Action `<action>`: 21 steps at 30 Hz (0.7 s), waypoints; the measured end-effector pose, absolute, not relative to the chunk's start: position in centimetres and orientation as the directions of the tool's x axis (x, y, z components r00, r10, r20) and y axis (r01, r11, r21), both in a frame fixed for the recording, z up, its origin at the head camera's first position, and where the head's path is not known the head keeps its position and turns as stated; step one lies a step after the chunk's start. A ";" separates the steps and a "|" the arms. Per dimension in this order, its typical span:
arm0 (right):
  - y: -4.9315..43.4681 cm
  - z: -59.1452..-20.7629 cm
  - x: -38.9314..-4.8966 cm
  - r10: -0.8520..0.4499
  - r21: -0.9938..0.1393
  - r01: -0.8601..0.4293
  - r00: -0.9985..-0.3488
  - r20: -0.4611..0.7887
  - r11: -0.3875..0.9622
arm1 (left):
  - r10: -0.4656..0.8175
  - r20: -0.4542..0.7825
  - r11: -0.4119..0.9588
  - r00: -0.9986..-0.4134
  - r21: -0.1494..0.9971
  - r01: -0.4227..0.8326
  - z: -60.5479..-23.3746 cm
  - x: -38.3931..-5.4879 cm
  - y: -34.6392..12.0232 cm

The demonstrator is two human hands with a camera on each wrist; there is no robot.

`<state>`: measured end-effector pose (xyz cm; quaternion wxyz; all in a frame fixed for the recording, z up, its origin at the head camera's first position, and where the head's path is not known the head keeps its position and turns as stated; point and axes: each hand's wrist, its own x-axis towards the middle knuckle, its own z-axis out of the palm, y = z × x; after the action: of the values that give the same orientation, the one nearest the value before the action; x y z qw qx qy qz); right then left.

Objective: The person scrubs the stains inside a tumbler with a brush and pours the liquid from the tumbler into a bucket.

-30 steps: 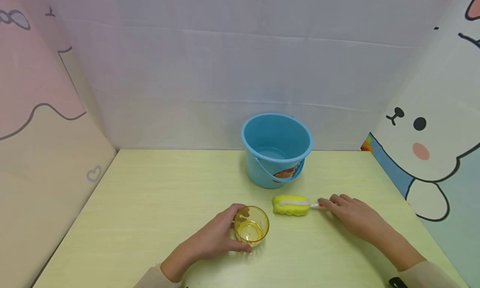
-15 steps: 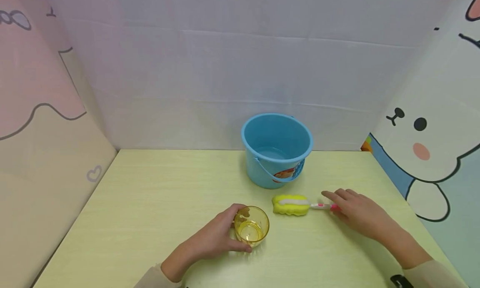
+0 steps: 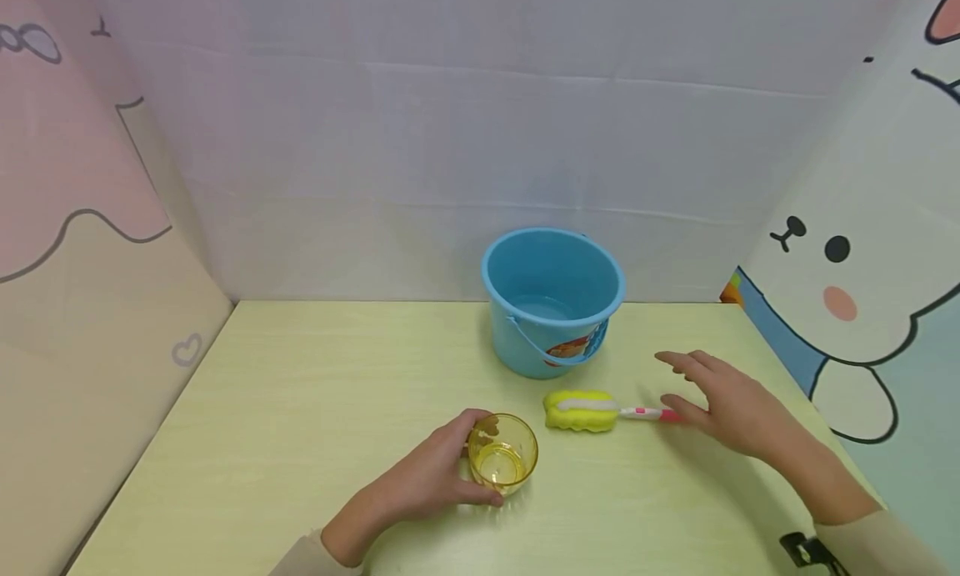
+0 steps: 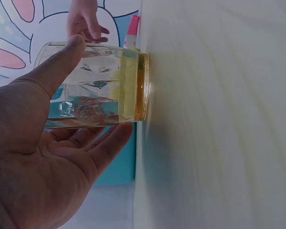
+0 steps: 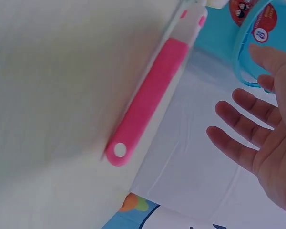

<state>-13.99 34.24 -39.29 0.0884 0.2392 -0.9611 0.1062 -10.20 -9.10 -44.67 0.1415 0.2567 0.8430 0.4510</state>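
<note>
My left hand (image 3: 435, 472) grips a yellow-tinted clear glass cup (image 3: 504, 453) around its side, and the cup stands upright on the table. In the left wrist view the thumb and fingers lie on either side of the glass cup (image 4: 95, 86). To the right lies a sponge brush with a yellow head (image 3: 581, 411) and a pink and white handle (image 5: 150, 95). My right hand (image 3: 735, 405) hovers above the handle's end, fingers spread and holding nothing. In the right wrist view the right hand (image 5: 271, 129) is apart from the brush handle.
Behind the brush stands a blue bucket (image 3: 551, 343) with its handle hanging down at the front. All of it is on a pale wooden table (image 3: 315, 376). A white sheet (image 3: 480, 142) hangs at the back, and cartoon-printed panels (image 3: 847, 309) flank the sides.
My right hand has let go of the brush handle, lifted and moved slightly right, its fingers spreading apart. The brush, cup and left hand have stayed where they were.
</note>
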 end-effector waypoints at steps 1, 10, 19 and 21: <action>34.1 -39.0 -14.1 -0.435 -0.176 -0.478 -0.870 0.234 0.861 | 0.561 -0.007 0.462 -0.828 0.833 0.306 -44.7 -10.2 -9.1; 33.4 -37.3 -15.1 -0.395 -0.286 -0.485 -0.861 0.321 0.826 | 0.561 -0.010 0.463 -0.828 0.833 0.303 -44.6 -10.1 -9.1; 32.7 -35.3 -16.3 -0.279 -0.454 -0.382 -0.919 0.279 0.805 | 0.564 0.004 0.456 -0.826 0.832 0.315 -44.7 -10.2 -9.2; 32.6 -34.8 -16.6 -0.266 -0.472 -0.369 -0.925 0.272 0.800 | 0.562 0.003 0.457 -0.827 0.833 0.313 -44.8 -10.2 -9.2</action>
<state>-16.63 32.59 -34.80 0.0966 0.1683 -0.9439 0.2673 -10.18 -9.16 -44.79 0.1376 0.2598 0.8423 0.4518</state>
